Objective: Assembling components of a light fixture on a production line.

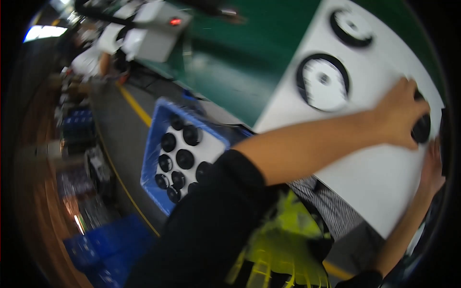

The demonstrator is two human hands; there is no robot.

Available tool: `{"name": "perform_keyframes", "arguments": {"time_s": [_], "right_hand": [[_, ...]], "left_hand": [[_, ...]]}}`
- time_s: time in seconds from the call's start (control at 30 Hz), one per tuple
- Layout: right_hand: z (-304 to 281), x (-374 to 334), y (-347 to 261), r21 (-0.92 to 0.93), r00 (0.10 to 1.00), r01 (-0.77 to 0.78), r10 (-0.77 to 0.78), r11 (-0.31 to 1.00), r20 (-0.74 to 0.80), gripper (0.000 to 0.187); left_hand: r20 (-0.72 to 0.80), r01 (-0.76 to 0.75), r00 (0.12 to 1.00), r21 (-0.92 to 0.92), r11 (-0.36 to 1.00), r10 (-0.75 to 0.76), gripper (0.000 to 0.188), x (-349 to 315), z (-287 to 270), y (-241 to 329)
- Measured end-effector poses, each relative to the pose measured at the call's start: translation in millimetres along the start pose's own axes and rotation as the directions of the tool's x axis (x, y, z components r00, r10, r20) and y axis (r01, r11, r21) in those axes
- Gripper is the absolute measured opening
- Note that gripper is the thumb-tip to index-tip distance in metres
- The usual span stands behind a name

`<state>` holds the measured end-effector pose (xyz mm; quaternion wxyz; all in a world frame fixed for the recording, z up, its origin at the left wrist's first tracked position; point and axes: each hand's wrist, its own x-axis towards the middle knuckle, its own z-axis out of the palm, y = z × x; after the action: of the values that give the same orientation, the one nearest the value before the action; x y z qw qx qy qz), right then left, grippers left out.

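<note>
My left hand [401, 113] reaches across to the right, its fingers curled around a black round part [421, 126] at the far edge of the white board. Just below it is my right hand [434, 165], close to the same part; its fingers are partly hidden near the picture's rim, so I cannot make out its grip. Two more round parts, each a black ring with a white face, lie on the white board [370, 168]: one ring part [324, 80] nearer my left forearm, another ring part [353, 26] farther off.
A blue crate [150, 168] lined with clear film stands left of my arm, holding several black round parts on a white sheet. Beyond the board is a green tabletop [225, 91] with a white device [161, 33] showing a red light. Blue boxes [108, 245] sit at lower left.
</note>
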<state>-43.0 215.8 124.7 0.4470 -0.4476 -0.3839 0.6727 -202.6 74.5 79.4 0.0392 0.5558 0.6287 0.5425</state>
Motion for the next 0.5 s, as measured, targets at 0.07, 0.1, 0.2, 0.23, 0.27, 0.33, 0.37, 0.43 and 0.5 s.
{"name": "perform_keyframes", "arguments": {"time_s": [0.07,0.1,0.2,0.23,0.27,0.33,0.37,0.43,0.5], "right_hand": [[-7,7,10,0.049,0.972,0.019,-0.03,0.999,0.234,0.03],[-20,21,16,0.068,0.911,0.046,-0.069,0.997,0.406,0.027],[-28,32,20,0.087,0.701,0.103,-0.134,0.991,0.701,0.023],[-25,27,20,0.089,0.745,0.086,-0.123,0.992,0.655,0.022],[-23,22,20,0.091,0.788,0.068,-0.11,0.993,0.605,0.021],[-14,13,22,0.079,0.787,0.085,-0.116,0.993,0.605,0.022],[-11,8,24,0.071,0.791,0.086,-0.111,0.994,0.601,0.023],[-7,1,24,0.049,0.789,0.058,-0.076,0.997,0.61,0.023],[-3,-4,24,0.036,0.806,0.071,-0.079,0.997,0.587,0.023]], "left_hand": [[-0.009,0.029,1.0,-0.006,1.0,-0.029,0.065,-6,-2,1],[-0.011,0.031,0.999,0.02,0.999,-0.031,0.065,-10,-7,1],[-0.021,0.034,0.999,0.028,0.999,-0.033,0.065,-11,-11,4],[-0.006,0.029,1.0,0.014,0.999,-0.029,0.065,-10,-10,4],[-0.023,0.027,0.999,0.01,1.0,-0.027,0.065,-11,-9,4],[-0.019,0.02,1.0,0.031,0.999,-0.019,0.064,-11,-10,4],[-0.034,0.023,0.999,0.034,0.999,-0.022,0.064,-10,-10,3],[-0.003,0.044,0.999,0.076,0.996,-0.044,0.062,-10,-11,1],[-0.021,0.049,0.999,0.084,0.995,-0.048,0.06,-8,-7,0]]}}
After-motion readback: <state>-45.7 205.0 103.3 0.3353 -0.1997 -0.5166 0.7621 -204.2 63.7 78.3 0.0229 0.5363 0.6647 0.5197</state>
